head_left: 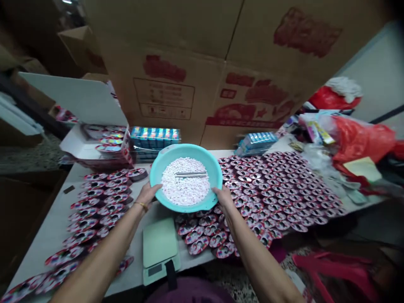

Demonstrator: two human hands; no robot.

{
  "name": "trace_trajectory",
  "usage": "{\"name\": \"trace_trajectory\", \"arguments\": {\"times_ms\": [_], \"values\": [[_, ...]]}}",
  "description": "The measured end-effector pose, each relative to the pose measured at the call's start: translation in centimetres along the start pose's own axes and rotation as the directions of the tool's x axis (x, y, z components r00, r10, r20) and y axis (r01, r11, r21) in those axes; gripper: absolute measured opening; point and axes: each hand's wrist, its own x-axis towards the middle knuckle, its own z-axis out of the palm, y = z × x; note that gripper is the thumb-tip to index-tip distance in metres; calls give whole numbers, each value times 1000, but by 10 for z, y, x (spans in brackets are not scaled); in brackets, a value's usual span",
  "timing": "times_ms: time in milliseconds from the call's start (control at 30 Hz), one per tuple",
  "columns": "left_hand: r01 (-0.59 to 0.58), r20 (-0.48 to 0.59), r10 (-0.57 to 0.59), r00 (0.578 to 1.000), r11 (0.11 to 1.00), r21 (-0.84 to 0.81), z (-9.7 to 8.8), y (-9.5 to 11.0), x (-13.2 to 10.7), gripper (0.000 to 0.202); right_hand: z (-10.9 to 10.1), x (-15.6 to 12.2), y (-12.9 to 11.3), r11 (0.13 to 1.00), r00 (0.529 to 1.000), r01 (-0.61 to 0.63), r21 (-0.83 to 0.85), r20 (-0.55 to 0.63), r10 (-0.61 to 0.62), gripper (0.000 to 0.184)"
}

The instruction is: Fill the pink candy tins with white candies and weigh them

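Between my two hands is a turquoise plastic basin [217,166], held by its rim above the table. Many small white pellets [183,191] fill its bottom, and a silver metal rod or tube [191,174] lies across them. My left hand [148,194] grips the basin's left edge, thumb over the rim. On the opposite side my right hand [223,197] holds the right edge the same way. The fingers under the basin are hidden. Below it, a pale green kitchen scale [160,244] rests near the table's front edge.
Rows of small oval printed containers [277,189] cover the table's right side; more containers [85,210] stand at left. An opened white box [94,147] holds similar pieces. Blue wrapped packs [154,139] stand against large cardboard cartons [195,75]. Red plastic bags [362,139] lie far right.
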Motion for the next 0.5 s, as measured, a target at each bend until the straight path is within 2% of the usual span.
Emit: {"name": "trace_trajectory", "arguments": {"times_ms": [67,133,200,267,333,367,433,500], "values": [[0,-16,-1,1000,1000,-28,6,11,-13,44,-3,-7,-9,999,1000,11,46,-15,-10,22],[-40,32,41,999,998,-38,17,27,-34,44,-19,-20,-22,991,999,13,136,-31,-9,26],[-126,143,132,981,991,-47,38,41,-58,46,-52,-30,-36,975,996,-8,224,-84,27,31],[-207,287,214,934,977,-55,61,47,-78,49,-98,-32,-49,962,983,-37,271,-165,85,34],[-249,367,234,900,968,-7,77,37,-86,53,-151,-24,-56,962,958,-6,274,-275,85,37],[-264,358,230,905,963,50,78,27,-85,54,-178,-17,-56,966,940,36,256,-337,54,37],[-285,262,224,939,931,226,66,-3,-80,50,-228,1,-50,974,894,137,179,-445,-44,37],[-260,114,233,966,856,447,39,-35,-74,39,-268,21,-37,976,830,206,76,-542,-133,34]]}}
